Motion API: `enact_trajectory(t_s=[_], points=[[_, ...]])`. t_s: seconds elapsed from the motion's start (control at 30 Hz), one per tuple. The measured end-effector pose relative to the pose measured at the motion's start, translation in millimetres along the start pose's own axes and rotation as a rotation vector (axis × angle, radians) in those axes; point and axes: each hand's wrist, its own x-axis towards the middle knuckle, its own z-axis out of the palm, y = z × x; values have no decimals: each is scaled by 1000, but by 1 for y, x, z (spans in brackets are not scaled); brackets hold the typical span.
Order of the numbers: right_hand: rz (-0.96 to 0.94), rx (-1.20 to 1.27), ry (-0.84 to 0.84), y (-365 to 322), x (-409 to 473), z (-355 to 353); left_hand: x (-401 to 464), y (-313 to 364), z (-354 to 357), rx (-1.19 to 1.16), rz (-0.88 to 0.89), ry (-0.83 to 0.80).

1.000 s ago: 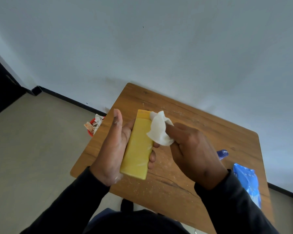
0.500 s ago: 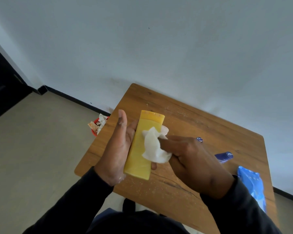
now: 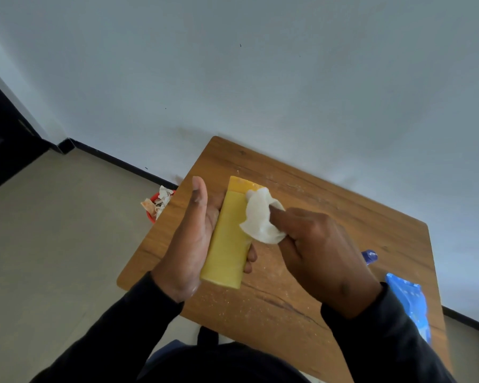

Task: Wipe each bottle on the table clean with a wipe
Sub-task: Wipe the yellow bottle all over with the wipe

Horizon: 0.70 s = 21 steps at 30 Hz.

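Left hand (image 3: 190,244) grips a flat yellow bottle (image 3: 230,239) above the wooden table (image 3: 343,205); right hand (image 3: 321,255) presses a white wipe (image 3: 260,217) against its upper face.

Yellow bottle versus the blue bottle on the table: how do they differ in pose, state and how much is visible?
The yellow bottle is held off the table in the left hand; the blue bottle lies on the table, untouched. The yellow bottle is being rubbed with the white wipe in the right hand; the blue bottle has no wipe on it. The yellow bottle shows nearly whole; the blue bottle is mostly hidden behind the right hand.
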Motion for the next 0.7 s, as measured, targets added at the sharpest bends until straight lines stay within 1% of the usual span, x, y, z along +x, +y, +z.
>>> enact_trajectory(t_s=[0.1,0.13,0.17,0.27,0.3,0.33,0.43,0.47,0.5,0.57,0.6,0.63,0.7], points=[[-87,18,-193,-9,-3,0,3,-4,1,32,-7,54],[-106,-1,-209,-12,-1,3,4,-5,2,34,-14,57],[-103,-27,-177,-12,3,4,5,-5,3,31,-21,51],[-17,-61,10,3,17,1,6,-5,7,22,-37,17],[-7,-54,25,7,16,-1,6,-5,7,33,-44,16],[-14,-40,1,8,13,-2,6,-6,7,50,-52,24],[-84,-10,-157,-9,1,1,7,-8,8,90,-83,87],[-82,-16,-175,-12,0,3,8,-9,8,95,-89,106],[-59,-28,-151,-12,3,5,9,-10,9,103,-84,110],[6,-52,-40,-4,10,5,9,-8,11,116,-62,91],[16,-55,-12,-1,12,4,8,-7,12,124,-58,86],[3,-49,-24,0,11,3,7,-6,13,136,-61,94],[-46,-3,-125,-7,6,3,5,-7,14,146,-91,114]])
